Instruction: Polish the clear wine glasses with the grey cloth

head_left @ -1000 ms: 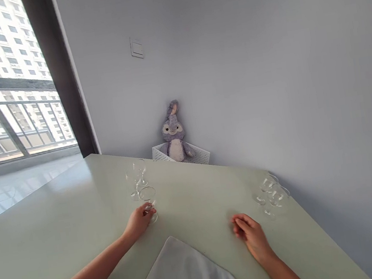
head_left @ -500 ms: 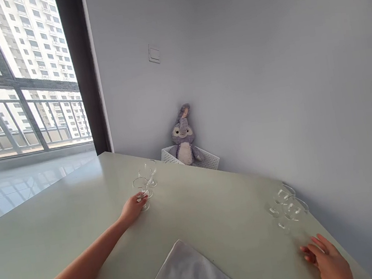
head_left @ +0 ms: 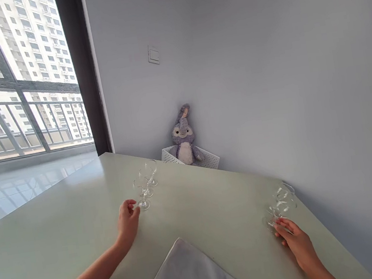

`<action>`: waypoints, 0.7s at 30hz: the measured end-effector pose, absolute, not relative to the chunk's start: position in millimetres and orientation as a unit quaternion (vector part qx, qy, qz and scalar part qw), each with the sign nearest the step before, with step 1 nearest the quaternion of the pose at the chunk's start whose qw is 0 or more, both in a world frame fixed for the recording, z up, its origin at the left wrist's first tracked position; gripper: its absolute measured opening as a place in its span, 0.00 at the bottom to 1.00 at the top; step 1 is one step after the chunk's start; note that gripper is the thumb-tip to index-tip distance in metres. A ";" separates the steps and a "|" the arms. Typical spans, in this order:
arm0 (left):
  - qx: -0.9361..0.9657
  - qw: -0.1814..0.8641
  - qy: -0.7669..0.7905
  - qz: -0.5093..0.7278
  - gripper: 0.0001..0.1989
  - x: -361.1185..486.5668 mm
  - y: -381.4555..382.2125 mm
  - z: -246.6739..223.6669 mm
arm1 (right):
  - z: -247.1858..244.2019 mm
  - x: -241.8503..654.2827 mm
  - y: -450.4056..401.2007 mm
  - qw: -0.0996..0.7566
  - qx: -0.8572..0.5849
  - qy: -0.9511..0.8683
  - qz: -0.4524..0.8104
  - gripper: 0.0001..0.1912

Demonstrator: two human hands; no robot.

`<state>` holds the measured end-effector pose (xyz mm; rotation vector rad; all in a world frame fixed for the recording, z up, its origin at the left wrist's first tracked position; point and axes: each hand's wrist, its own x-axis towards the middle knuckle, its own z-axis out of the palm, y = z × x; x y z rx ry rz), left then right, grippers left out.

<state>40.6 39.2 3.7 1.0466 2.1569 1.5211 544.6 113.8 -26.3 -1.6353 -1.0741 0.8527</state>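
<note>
On the left part of the table, three clear wine glasses stand close together in a slanting row. My left hand (head_left: 128, 220) is beside the foot of the nearest wine glass (head_left: 143, 204), with loosely curled fingers and nothing in them. Over at the right, my right hand (head_left: 294, 239) has thumb and fingers closed on the lower stem of a wine glass (head_left: 285, 204). Another wine glass (head_left: 286, 187) stands right behind it, and their outlines overlap. The fingers partly cover the held stem.
A folded grey cloth (head_left: 197, 275) lies at the near middle of the pale table (head_left: 199, 207). Beyond the far edge, a plush toy (head_left: 183, 142) sits in a white perforated basket (head_left: 210, 158). A wall borders the right side; a window is at the left.
My left hand has let go of the nearest left glass and drawn back slightly. My right hand has moved forward and left, taking hold of a glass, which now stands closer to the other.
</note>
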 end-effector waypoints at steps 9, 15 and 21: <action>0.936 0.179 0.241 0.185 0.19 181.2 -6.1 25.2 | -28.2 447.5 130.6 0.433 -0.623 -0.518 0.394 0.17; 0.967 -0.040 0.197 0.157 0.18 236.1 1.7 -28.3 | -23.3 335.9 139.0 0.385 -0.517 -0.581 0.497 0.15; 0.957 -0.033 0.218 0.188 0.19 253.7 15.9 -66.2 | -18.7 236.4 157.5 0.345 -0.443 -0.614 0.554 0.14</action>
